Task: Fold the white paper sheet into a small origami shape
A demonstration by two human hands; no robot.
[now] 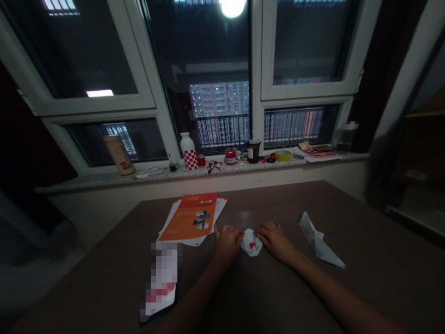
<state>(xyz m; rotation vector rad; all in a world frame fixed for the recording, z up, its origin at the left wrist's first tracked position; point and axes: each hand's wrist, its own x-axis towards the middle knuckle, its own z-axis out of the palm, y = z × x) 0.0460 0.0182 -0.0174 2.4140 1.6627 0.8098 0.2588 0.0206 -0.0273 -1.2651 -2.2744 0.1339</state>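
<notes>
A small piece of folded paper (251,244) with printed lines and a red mark lies on the dark table between my hands. My left hand (227,241) is closed at its upper left edge, the fingertips pressed to the paper. At the upper right edge, my right hand (277,240) grips it with curled fingers. Farther right rests a folded paper shape (318,243), long and pointed, made of printed sheet; neither hand touches it. Beside my left hand are an orange booklet (187,220) and the white sheets under it.
A phone-like object (162,278), its face blurred out, lies at the table's left. On the windowsill (153,174) stand a tan flask (118,155), a white bottle with red checks (188,150), a dark cup (253,151) and a yellow tape roll (282,156).
</notes>
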